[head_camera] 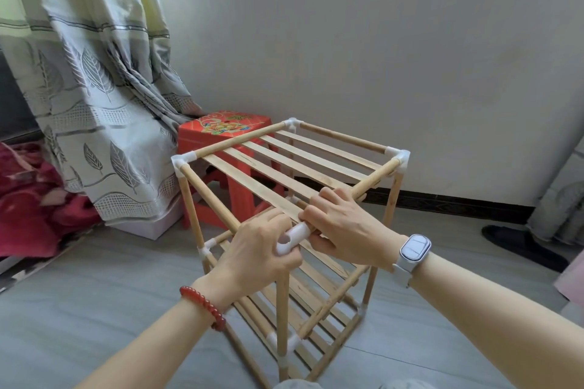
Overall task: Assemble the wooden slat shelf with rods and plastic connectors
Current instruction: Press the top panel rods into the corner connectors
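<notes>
- One wooden slat shelf [278,186] was seen standing on the grey floor [94,287], just in front of a white wall [379,57], with two slatted tiers visible: an upper one and a lower one near the floor.
- Five flat slats [284,164] were counted on the upper tier where it was not covered by the hands; the lower slats were partly hidden and were not counted.
- Three white plastic connectors were seen at the upper corners, at the far corner [293,124], the right corner [400,158] and the left corner [181,163]; a fourth white connector [292,238] was held at the near upper corner.
- The left hand [256,249] was curled round that near connector, above an upright rod [282,319].
- The right hand [344,227] was clamped on the end of the upper right rod [376,178], just beside the connector; both hands were close together.
- A red bead bracelet [205,306] was worn on the left wrist and a white watch [414,248] on the right.
- A red plastic stool [221,133] stood just behind the shelf, partly hidden by it.
- A leaf-patterned curtain [94,88] hung at the left, with red fabric [28,196] below it, and a dark shoe [518,243] lay at the right.
</notes>
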Motion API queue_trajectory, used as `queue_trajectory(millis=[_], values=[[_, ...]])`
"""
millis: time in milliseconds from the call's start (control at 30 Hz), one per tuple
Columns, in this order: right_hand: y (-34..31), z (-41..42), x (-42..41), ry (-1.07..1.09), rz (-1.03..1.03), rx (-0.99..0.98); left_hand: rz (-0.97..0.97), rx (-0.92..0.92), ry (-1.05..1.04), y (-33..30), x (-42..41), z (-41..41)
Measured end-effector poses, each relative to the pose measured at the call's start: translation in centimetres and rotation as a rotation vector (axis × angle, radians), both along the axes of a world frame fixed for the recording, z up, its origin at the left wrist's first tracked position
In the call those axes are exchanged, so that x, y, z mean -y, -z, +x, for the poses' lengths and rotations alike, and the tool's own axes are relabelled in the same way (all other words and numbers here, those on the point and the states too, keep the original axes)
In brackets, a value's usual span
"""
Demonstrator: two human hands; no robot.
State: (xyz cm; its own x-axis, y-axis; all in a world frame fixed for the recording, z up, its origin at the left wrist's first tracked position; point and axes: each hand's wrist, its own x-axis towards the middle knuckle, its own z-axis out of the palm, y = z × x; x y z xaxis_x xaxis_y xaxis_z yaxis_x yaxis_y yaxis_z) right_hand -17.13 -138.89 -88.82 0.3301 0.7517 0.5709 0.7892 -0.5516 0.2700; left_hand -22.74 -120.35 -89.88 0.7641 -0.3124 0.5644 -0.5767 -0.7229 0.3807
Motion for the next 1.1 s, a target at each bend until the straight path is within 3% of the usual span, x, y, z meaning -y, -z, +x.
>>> queue_trajectory(millis=[200,433,567,833,1100], values=[[-0.1,-0.2,-0.1,-0.042,0.028,-0.027,0.084,0.139,-0.053,0.1,0.6,-0.7],[-1.1,2.8,4.8,0.156,0.122,-0.177,-0.098,0.121,0.078,-1.3,-4.3,-3.5],[0.0,1.5,1.1,0.076,0.051,-0.229,-0.012,0.107,0.111,-1.5,-2.6,-2.1],[0.0,1.3,1.2,0.032,0.124,-0.33,0.052,0.094,0.136,-0.2,-1.1,-0.7],[1.1,-1.7,0.3,-0.15,0.388,-0.196,-0.158,0.12,0.068,-3.0,-2.7,-0.9]])
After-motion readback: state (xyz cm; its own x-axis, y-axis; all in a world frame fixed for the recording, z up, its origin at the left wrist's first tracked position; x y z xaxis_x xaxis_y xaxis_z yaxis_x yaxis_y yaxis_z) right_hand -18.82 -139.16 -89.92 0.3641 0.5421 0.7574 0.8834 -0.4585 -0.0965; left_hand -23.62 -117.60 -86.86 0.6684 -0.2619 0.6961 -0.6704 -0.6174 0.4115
